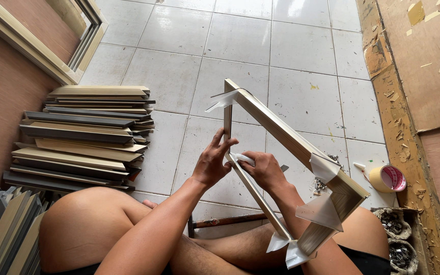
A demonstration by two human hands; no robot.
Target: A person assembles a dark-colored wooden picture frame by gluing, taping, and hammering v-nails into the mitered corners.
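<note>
Head view: picture frame (301, 147) stood on edge over the person's lap, corners taped. Left hand (211, 164) clamped on its near rail, right hand (266, 170) pinching white tape (244, 159) against that rail. Risk: taped corners looked loose, a twist could pop a joint. Tape roll (389, 178) right of frame, moulding stack (85, 137) left, white tiled floor (179, 30).

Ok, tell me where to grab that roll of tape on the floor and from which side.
Take the tape roll by its outer rim, probably coming from above and the left. It stands tilted on edge with its open core facing up-left, on bare tile there, while the wooden board crowds its right side. The right hand is nearest.
</note>
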